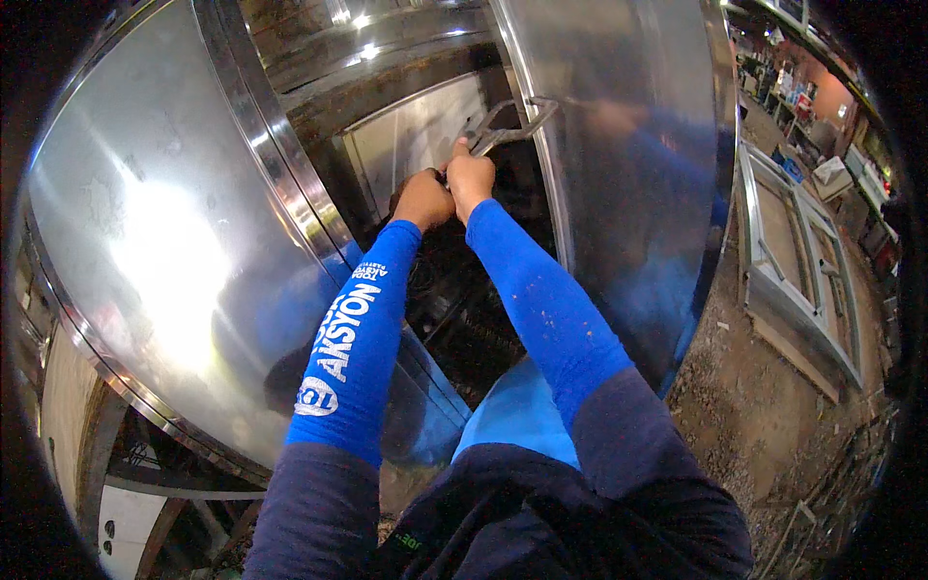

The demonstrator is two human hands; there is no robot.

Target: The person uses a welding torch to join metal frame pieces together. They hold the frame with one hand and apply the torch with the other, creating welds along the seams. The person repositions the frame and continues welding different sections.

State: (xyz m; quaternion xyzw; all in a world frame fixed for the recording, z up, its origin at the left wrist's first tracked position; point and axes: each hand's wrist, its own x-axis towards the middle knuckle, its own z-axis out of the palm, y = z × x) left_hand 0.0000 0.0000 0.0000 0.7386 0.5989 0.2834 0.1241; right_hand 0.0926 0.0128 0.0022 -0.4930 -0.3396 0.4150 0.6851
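Left hand [425, 201] and right hand [472, 176] are clenched around a C-clamp [507, 136] set at the inner edge of the right steel panel [628, 145]. Open room below is bounded by it and the left steel panel [111, 145].

Well over to the right of the right hand [471, 179], the brown dirt floor [725, 425] is looking pretty rough, with gravelly bits showing all over. A big grey framework [807, 266] is sitting on it, farther right of that hand. Way up and right of the hand, a pinkish-orange wall [831, 95] is glowing behind a mess of clutter too small to make out. Up and left of the hand, bright spots of light [367, 50] are shining.
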